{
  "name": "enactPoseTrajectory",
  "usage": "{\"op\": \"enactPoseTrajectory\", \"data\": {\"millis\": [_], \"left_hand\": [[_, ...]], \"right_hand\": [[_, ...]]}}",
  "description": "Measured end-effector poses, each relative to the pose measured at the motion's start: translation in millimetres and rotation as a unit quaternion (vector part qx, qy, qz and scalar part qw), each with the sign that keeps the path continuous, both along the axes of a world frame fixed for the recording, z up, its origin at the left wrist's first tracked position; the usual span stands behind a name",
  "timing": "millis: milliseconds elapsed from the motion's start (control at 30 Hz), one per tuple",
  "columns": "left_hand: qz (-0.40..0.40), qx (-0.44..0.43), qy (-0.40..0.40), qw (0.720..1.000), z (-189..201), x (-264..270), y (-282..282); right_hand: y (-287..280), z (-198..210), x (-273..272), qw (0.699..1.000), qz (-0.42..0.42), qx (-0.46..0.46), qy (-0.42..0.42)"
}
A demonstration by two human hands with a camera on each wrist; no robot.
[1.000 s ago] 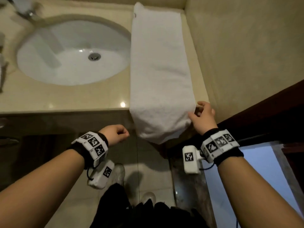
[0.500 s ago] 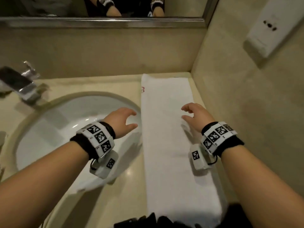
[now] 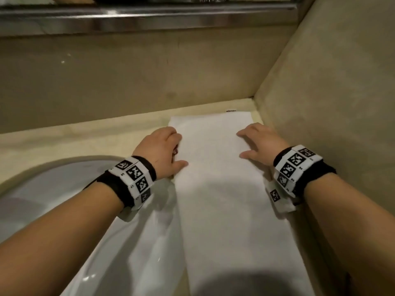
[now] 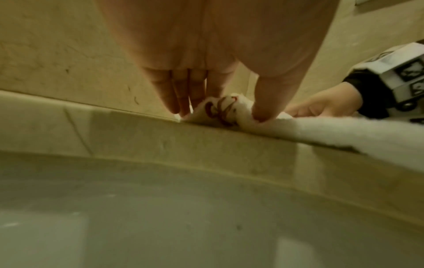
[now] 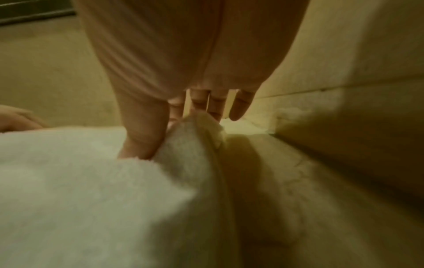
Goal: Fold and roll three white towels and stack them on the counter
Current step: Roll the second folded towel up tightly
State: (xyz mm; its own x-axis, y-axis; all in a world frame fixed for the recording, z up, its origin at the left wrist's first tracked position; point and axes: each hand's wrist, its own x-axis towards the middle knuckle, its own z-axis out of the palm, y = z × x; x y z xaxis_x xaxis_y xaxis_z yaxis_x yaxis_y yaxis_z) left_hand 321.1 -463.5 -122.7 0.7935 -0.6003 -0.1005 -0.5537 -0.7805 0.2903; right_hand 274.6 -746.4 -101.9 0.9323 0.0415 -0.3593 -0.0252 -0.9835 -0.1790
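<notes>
One white towel [image 3: 215, 189] lies folded in a long strip on the counter [image 3: 85, 142], running from the front edge to the back wall. My left hand [image 3: 164, 148] is at its left edge near the far end. In the left wrist view the fingers and thumb of that left hand [image 4: 220, 112] pinch a bunched bit of towel [image 4: 321, 130] bearing a red embroidered mark. My right hand [image 3: 258, 144] is at the right edge opposite. In the right wrist view the right hand [image 5: 183, 130] pinches a raised fold of towel [image 5: 91, 190] between thumb and fingers.
A white oval sink [image 3: 53, 199] is set in the counter just left of the towel. The beige side wall [image 3: 331, 103] stands close along the towel's right edge, and the back wall with a metal mirror ledge [image 3: 149, 20] is right behind it.
Both hands have reached forward from mid-towel to its far end and taken hold of the left and right edges. The head view has moved closer and lower over the counter.
</notes>
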Motion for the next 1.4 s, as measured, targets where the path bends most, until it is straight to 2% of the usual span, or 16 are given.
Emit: {"op": "enactPoseTrajectory", "data": {"millis": [167,267,400,467,567,667,733,767,933,1100,1200,1233,1267,1300,1400], "left_hand": [[-0.032,-0.013,-0.009,0.999,-2.4,-21.5,4.8],[-0.038,-0.005,0.013,0.999,-1.6,-36.8,10.0],[-0.055,0.015,0.013,0.998,-0.4,-49.9,12.7],[-0.045,0.030,-0.002,0.999,3.9,-41.5,9.2],[0.027,0.044,-0.020,0.998,14.6,-12.2,5.2],[0.141,0.015,0.054,0.988,16.6,-2.0,8.2],[0.183,-0.018,0.134,0.974,13.0,-12.3,6.8],[0.194,-0.040,0.164,0.966,11.8,-19.2,3.8],[0.220,-0.150,0.230,0.936,9.0,-26.5,-17.4],[0.285,-0.297,0.317,0.854,1.8,-21.9,-6.5],[0.322,-0.336,0.356,0.810,3.2,-20.7,1.4],[0.327,-0.337,0.362,0.805,4.9,-21.3,2.0],[0.330,-0.330,0.357,0.809,6.7,-21.7,1.6],[0.327,-0.307,0.337,0.828,8.9,-21.7,1.0],[0.280,-0.186,0.220,0.916,22.5,-21.3,-0.3]], "right_hand": [[0.1,5.8,-6.6,0.999,0.039,-0.031,0.013],[1.9,8.5,-16.9,0.998,0.059,0.010,0.014],[1.4,16.5,-26.8,0.993,0.067,0.084,-0.048],[0.3,16.1,-25.9,0.995,0.061,0.056,-0.049],[-2.3,10.9,-22.2,0.998,-0.042,0.011,-0.046],[1.5,4.4,-19.8,0.967,-0.231,0.104,-0.023],[2.8,-3.3,-21.9,0.937,-0.302,0.176,-0.017],[3.2,-6.6,-23.5,0.930,-0.309,0.194,-0.028],[6.5,-5.6,-24.8,0.942,-0.265,0.203,-0.036],[-5.4,7.7,-31.3,0.901,-0.321,0.292,-0.002],[-11.1,15.6,-33.8,0.907,-0.310,0.284,0.017],[-9.8,18.5,-33.3,0.911,-0.301,0.280,0.014],[-8.0,20.6,-31.7,0.920,-0.288,0.266,0.010],[-5.4,23.0,-29.8,0.934,-0.268,0.236,0.005],[0.2,30.3,-27.2,0.966,-0.212,0.145,-0.033]]}}
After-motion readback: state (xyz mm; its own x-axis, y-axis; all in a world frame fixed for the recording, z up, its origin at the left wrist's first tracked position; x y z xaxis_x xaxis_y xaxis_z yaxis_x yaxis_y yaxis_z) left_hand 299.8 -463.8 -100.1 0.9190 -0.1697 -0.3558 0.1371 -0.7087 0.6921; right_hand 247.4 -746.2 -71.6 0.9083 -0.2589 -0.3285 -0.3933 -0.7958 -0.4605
